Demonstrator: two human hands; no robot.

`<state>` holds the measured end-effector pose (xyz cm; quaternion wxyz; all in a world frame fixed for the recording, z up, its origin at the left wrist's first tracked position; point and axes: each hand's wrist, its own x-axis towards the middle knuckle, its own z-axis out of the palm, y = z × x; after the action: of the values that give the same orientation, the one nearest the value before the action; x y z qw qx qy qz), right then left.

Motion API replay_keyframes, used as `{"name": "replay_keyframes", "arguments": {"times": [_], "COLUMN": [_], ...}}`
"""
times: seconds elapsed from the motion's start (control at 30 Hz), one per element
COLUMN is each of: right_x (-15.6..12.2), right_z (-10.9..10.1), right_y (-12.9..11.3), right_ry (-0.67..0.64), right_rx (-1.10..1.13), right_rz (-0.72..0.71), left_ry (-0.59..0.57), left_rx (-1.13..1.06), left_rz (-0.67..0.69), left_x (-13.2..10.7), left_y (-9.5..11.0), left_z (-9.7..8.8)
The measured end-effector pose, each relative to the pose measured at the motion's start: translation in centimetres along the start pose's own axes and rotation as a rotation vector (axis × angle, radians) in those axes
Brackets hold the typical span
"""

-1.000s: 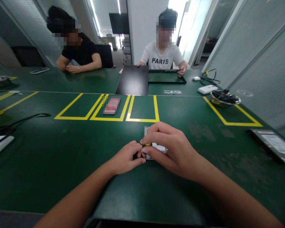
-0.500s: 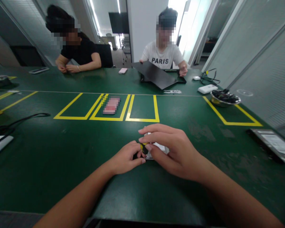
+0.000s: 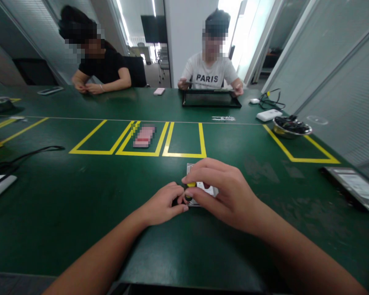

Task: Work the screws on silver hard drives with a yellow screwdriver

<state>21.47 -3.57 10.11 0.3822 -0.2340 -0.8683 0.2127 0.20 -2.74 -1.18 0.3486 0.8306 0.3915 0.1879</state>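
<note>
A silver hard drive (image 3: 212,191) with a white label lies on the green table in front of me, partly covered by my hands. My right hand (image 3: 224,190) is closed around the yellow-and-black handle of a short screwdriver (image 3: 191,184), held over the drive's left part; its tip is hidden. At the drive's left edge, my left hand (image 3: 167,203) has its fingers curled and its thumb against the corner, close to the screwdriver's lower end.
Yellow tape (image 3: 184,155) marks rectangles on the table; a pink phone (image 3: 144,136) lies within one. At right are a metal bowl (image 3: 292,127) of dark parts and a larger drive (image 3: 353,186). Across the table, two people sit, one behind a black frame (image 3: 212,99).
My right fingers have closed in and shifted around the screwdriver handle, whose yellow top shows more now. My left hand stays put. The person opposite has tilted the dark panel up off the frame.
</note>
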Motion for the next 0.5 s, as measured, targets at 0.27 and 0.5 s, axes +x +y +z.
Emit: {"name": "replay_keyframes", "arguments": {"times": [0.27,0.5], "right_x": [-0.13,0.08], "right_z": [-0.14,0.0], "right_y": [-0.09,-0.11], "right_ry": [0.003,0.003], "right_rx": [0.039,-0.004], "right_rz": [-0.038,0.009], "left_ry": [0.009,-0.003], "left_rx": [0.001,0.01], "left_rz": [-0.003,-0.011], "left_x": [0.01,-0.02], "left_y": [-0.14,-0.04], "left_z": [0.16,-0.02]}}
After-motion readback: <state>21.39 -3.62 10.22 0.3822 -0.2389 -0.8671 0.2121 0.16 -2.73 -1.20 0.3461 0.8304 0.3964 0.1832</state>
